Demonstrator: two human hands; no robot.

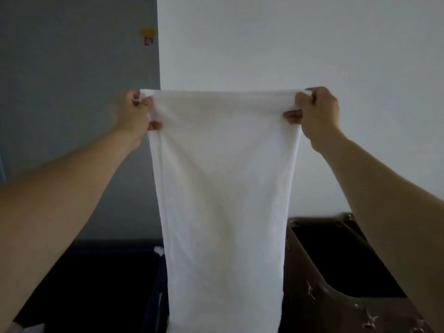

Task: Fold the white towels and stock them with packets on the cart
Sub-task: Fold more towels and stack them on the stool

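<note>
Background is plain wall: a grey panel (72, 116) left of the towel, and a white wall (288, 44) behind it and to its right. A small yellow-and-red sticker (147, 36) sits on the grey panel, above the towel's top left corner.

You hold one white towel (223, 176) up in front of you, spread flat and hanging lengthwise. Your left hand (137, 114) grips its top left corner, fingers curled round the bunched edge, thumb on the near face. Your right hand (317, 109) grips the top right corner the same way, thumb pressed on the cloth. The hands are well apart, with the top edge taut and level between them. Both forearms are bare.

The towel narrows a little under the hands, then hangs straight. Its lower end runs out of the bottom of the view, so you can't tell whether it touches anything.

Right of the towel's lower half is a brown bin (319, 280), open-topped, dark inside, with rivets on the rim. Left of the lower half is a dark blue container (96, 284), too dark inside to read. A scrap of white (158, 251) shows just beside the towel's left edge; what it is can't be told.
</note>
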